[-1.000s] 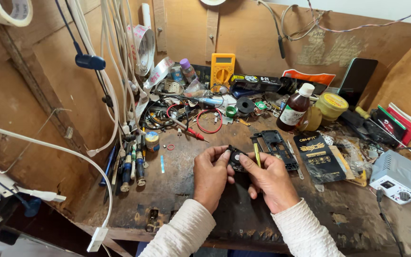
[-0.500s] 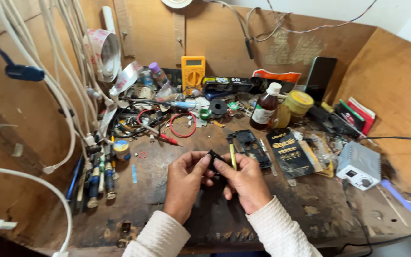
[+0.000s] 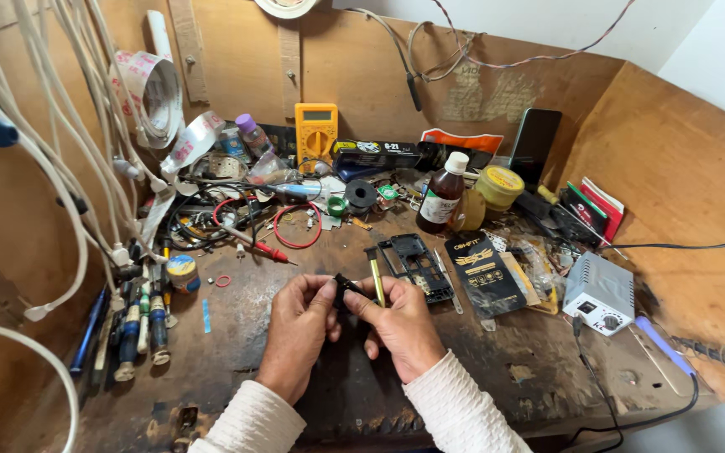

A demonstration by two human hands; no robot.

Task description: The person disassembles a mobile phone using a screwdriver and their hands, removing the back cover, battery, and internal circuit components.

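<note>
Both hands work low at the centre of the wooden counter (image 3: 237, 335). The left hand (image 3: 295, 331) and the right hand (image 3: 400, 323) meet at a small black part (image 3: 347, 288), each with its grip closed on it between thumb and fingertips, just above the counter surface. The right hand also carries a slim yellow-handled tool (image 3: 377, 281), which points away from the body. Just beyond the right hand lies a black phone frame (image 3: 417, 264), with a black sachet (image 3: 484, 273) beside it. To the left, a row of screwdrivers (image 3: 136, 323) rests near the counter edge. To the right sits a small white box unit (image 3: 599, 294). Farther back stand a brown bottle (image 3: 441, 195), a yellow jar (image 3: 499, 186) and a yellow multimeter (image 3: 315, 132) against the rear panel.
</note>
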